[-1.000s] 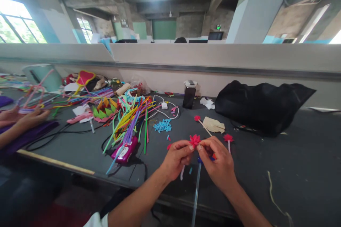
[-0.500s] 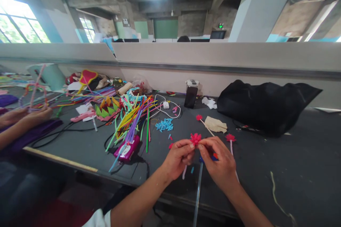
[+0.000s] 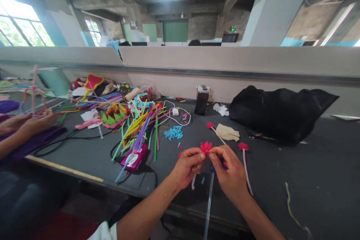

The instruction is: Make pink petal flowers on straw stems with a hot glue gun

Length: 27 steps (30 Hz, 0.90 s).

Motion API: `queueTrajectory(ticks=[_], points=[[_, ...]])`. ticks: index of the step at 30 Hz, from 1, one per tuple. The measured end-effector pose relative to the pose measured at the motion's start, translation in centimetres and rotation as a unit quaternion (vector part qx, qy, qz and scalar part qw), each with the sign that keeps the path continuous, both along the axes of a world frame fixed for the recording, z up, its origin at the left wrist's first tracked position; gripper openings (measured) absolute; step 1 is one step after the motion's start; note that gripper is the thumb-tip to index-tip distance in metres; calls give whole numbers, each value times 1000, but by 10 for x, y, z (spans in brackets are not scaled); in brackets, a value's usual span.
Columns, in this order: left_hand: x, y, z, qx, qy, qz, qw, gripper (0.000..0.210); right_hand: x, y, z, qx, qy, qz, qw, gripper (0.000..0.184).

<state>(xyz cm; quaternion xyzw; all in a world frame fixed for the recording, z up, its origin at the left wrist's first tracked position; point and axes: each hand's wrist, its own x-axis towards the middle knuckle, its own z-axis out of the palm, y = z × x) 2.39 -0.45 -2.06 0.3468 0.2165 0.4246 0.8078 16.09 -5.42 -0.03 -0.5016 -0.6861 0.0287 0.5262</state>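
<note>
Between my fingertips is a pink-red fuzzy flower [image 3: 206,147], apparently of pipe cleaner. My left hand [image 3: 188,167] is closed in a pinch on its left side, and a pale pink stem end [image 3: 193,183] shows below that hand. From the right, my right hand [image 3: 229,168] pinches the flower's edge with thumb and forefinger. Partly hidden behind the right hand is a blue tool [image 3: 213,168] with a clear stick [image 3: 208,204] running toward me. Two finished-looking red flowers on pale stems lie near: one flower [image 3: 243,146] to the right, another flower [image 3: 210,125] farther back.
Left of my hands lie a heap of coloured pipe cleaners [image 3: 140,127], a purple box [image 3: 135,159] and blue snippets [image 3: 173,132]. A black bag [image 3: 278,114] sits back right, near a phone [image 3: 201,103]. At far left another person's hands [image 3: 33,125] hold a pipe-cleaner frame.
My right hand has shifted slightly left and its wrist has turned a little, uncovering more of the right flower's stem. The pinch on the flower stays. The other person's pipe-cleaner frame has become more upright.
</note>
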Motion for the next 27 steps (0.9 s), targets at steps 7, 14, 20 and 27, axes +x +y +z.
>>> queueTrajectory(ticks=[7, 14, 20, 27], points=[[-2, 0, 5, 9, -2, -12, 1000, 21, 6, -2, 4, 39, 6, -46, 998, 9], [-2, -1, 5, 15, 11, -16, 1000, 25, 4, -1, 5, 13, 16, -28, 999, 8], [-4, 0, 2, 26, 16, -37, 999, 23, 4, -2, 7, -26, 55, -21, 998, 10], [-4, 1, 2, 37, 18, -36, 998, 21, 3, -1, 7, -30, 32, -15, 999, 14]])
